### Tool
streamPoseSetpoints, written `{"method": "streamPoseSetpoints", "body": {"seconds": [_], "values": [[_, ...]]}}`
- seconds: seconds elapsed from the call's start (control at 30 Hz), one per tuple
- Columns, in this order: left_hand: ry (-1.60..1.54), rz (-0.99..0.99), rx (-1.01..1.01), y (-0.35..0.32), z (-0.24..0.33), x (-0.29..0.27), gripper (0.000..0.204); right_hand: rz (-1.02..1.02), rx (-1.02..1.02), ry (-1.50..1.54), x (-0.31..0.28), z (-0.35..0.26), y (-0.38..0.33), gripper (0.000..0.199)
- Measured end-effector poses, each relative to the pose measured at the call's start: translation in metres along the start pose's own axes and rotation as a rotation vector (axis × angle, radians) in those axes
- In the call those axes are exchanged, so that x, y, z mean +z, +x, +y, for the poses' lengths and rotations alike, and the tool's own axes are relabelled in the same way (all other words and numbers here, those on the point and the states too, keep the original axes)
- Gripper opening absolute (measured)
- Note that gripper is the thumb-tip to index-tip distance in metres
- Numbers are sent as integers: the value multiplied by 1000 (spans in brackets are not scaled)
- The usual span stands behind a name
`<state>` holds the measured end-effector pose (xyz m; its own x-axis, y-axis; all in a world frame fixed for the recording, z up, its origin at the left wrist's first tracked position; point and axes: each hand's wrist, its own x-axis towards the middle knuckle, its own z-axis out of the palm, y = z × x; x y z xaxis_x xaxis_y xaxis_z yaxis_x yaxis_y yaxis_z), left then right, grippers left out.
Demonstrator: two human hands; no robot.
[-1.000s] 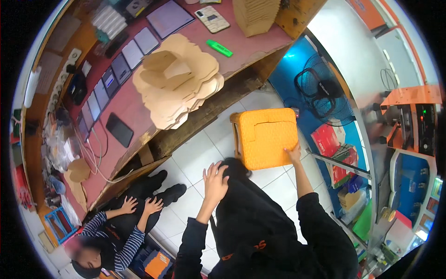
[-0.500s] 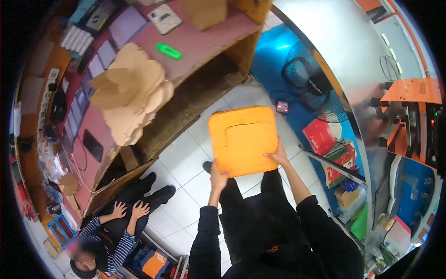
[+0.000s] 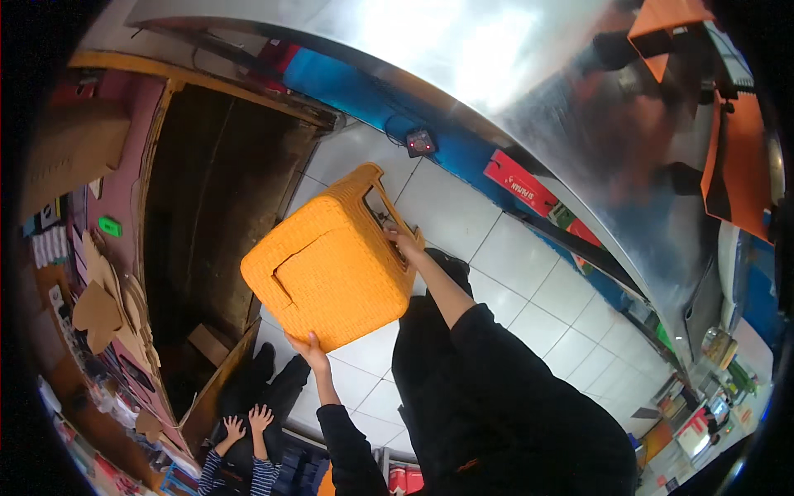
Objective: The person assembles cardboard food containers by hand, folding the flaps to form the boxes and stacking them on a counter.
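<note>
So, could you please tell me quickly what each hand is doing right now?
Left hand: closed on the lower edge of the orange woven stool, holding it up.
Right hand: closed on the stool's far side, by a cut-out.

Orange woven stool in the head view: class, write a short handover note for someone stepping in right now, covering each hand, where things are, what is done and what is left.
Left hand: grips the lower edge of the orange stool.
Right hand: holds the stool's far side, by the cut-out handle.
Stool: lifted clear of the tiled floor, tilted, in front of the body, beside the open space under the counter.
Nearby: another person's hands rest low by the counter.
Done: stool is off the floor and held in both hands.
Left: it has not been set down anywhere.
</note>
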<state>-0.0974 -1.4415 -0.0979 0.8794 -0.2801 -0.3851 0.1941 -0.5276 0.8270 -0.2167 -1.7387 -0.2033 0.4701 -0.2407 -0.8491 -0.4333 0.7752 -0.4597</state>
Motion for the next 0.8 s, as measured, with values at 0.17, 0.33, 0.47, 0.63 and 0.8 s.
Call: {"method": "streamPoseSetpoints", "body": {"seconds": [0.17, 0.33, 0.47, 0.63, 0.8], "values": [[-138, 53, 27, -6, -21, -16, 59, -33, 164, 87, 3, 3, -10, 55], [-121, 124, -114, -32, -43, -38, 54, -125, 171, 2, 0, 9, -39, 57], [-51, 169, -519, -54, -49, -63, 45, -69, -18, -119, 12, 17, -31, 36], [830, 174, 476, -61, 117, 33, 54, -132, 97, -221, -4, 18, -27, 65], [1137, -565, 895, -36, 179, 106, 43, -203, 62, -237, 8, 32, -21, 78]]}}
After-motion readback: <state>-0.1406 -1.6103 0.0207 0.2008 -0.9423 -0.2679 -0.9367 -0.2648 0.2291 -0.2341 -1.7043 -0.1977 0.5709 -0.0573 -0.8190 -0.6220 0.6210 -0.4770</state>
